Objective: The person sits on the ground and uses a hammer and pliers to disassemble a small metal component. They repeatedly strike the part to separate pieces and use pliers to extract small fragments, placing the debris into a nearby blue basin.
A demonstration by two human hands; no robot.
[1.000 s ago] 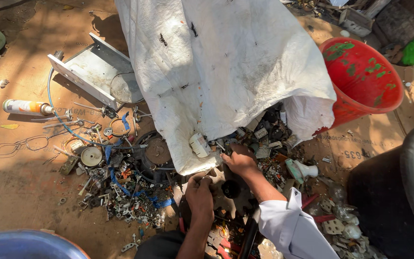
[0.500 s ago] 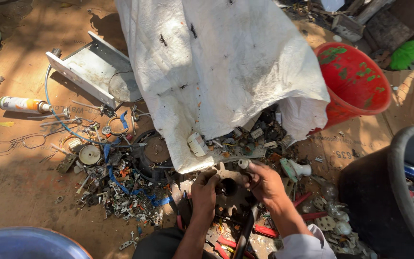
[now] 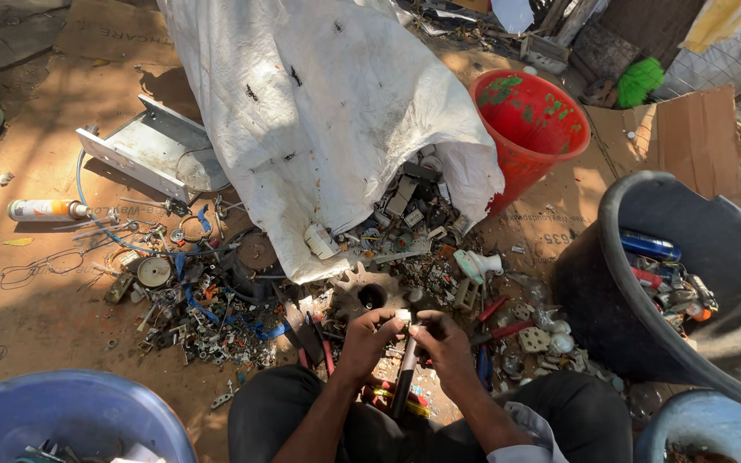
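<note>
Small whitish scrap piece [image 3: 403, 316] now pinched between left hand [image 3: 369, 336] and right hand [image 3: 444, 341], both drawn back from the spilled scrap pile [image 3: 242, 300]; dark tool handle [image 3: 404, 386] below.

Harsh sun blazed on the white sack [image 3: 328, 111] and glared hot, shadows pooled dark over the black tub [image 3: 688, 283], edges bowed slightly, focus stayed crisp.

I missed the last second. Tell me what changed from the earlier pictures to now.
Both hands drew back from the scrap pile toward the body. The left hand and right hand now meet over a small pale piece, pinched between them above a dark tool. The white sack, red bucket and black tub stayed put.
</note>
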